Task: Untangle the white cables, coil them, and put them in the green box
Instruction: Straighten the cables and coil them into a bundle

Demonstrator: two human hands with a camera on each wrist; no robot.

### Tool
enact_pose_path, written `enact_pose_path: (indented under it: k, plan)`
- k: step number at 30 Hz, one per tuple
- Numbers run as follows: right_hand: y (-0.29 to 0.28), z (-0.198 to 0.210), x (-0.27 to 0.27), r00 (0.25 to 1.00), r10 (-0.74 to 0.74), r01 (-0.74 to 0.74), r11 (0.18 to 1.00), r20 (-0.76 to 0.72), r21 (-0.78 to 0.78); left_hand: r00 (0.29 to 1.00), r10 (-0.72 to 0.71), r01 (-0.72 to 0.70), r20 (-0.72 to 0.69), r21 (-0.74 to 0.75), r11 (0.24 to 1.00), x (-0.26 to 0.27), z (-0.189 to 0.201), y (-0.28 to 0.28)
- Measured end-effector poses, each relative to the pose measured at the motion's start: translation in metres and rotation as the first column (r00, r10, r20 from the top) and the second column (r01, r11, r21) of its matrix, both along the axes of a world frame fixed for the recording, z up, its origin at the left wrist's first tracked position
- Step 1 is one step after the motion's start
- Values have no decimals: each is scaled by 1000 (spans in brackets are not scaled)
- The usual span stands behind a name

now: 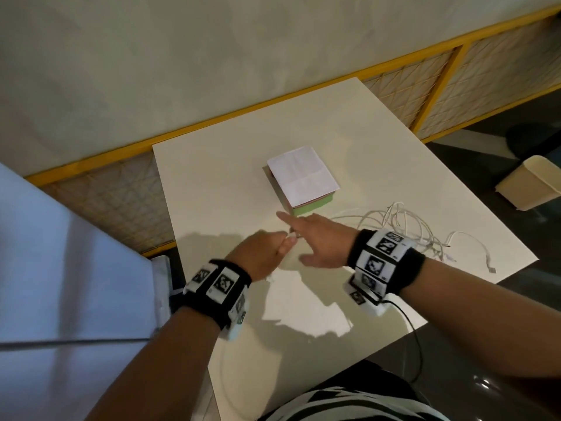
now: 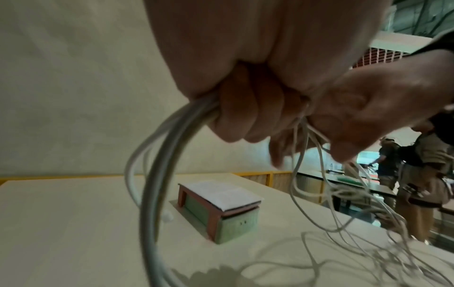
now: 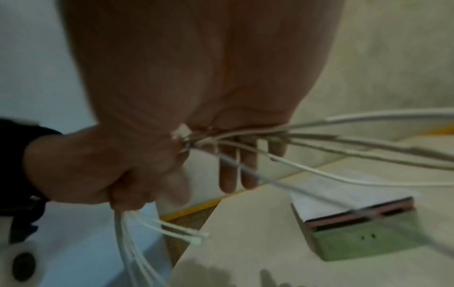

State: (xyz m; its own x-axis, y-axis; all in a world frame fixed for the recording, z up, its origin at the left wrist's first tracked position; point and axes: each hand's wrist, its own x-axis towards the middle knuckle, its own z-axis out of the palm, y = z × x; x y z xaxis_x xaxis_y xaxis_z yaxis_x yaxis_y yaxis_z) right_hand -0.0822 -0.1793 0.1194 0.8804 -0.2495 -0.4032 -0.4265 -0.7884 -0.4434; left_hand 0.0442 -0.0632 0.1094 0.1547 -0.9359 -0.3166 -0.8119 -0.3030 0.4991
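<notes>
My left hand (image 1: pixel 264 253) is a fist gripping a bundle of white cable loops (image 2: pixel 157 174) that hang below it over the table; plug ends stick out under the fist (image 3: pixel 194 235). Right beside it, my right hand (image 1: pixel 318 238) has straight fingers (image 3: pixel 236 170), and several cable strands (image 3: pixel 343 136) run across its palm toward the right. They lead to a loose tangle of white cables (image 1: pixel 400 223) on the table's right side. The green box (image 1: pixel 306 208) sits just beyond my hands, with a white folded sheet (image 1: pixel 303 174) lying on top.
The white table (image 1: pixel 227 177) ends close on the right, where one cable end (image 1: pixel 491 268) lies near the edge. A beige bin (image 1: pixel 528 186) stands on the floor to the right. A yellow-framed partition (image 1: pixel 455 74) runs behind. People stand in the background (image 2: pixel 417 174).
</notes>
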Motion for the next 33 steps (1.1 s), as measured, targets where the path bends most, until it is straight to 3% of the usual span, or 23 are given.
enact_pose_path:
  k: [1, 3, 6, 10, 12, 14, 18, 25, 28, 33]
  plan:
    - [3, -1, 7, 996, -75, 76, 997, 55, -11, 999, 29, -30, -22, -23, 999, 3, 3, -4]
    - [6, -3, 16, 976, -132, 164, 968, 172, -187, 996, 76, -80, -53, -73, 994, 8, 8, -7]
    - [7, -3, 21, 985, -100, 146, 910, 138, -389, 982, 112, -130, -149, -118, 984, 8, 8, 0]
    - [-3, 1, 10, 958, -231, 274, 910, 169, -310, 965, 187, -200, -185, -55, 978, 18, -10, 18]
    - [-11, 4, 1, 942, -290, 329, 900, 171, -286, 936, 220, -236, -276, -25, 971, 25, -21, 34]
    - [-13, 4, -4, 939, -304, 339, 901, 163, -271, 862, 288, -309, -418, 19, 951, 24, -33, 47]
    - [-24, -2, 1, 917, -363, 394, 890, 169, -231, 645, 358, -397, -675, 105, 912, 6, -39, 53]
    - [-46, -4, -3, 896, -421, 444, 860, 144, -250, 464, 333, -345, -821, 179, 921, -18, -36, 59]
    - [-52, -5, -4, 895, -435, 445, 850, 100, -283, 396, 376, -398, -837, 213, 892, -25, -33, 59]
    - [-49, -23, -14, 929, -368, 339, 889, -39, -307, 121, 464, -504, -877, 349, 790, -34, -27, 58]
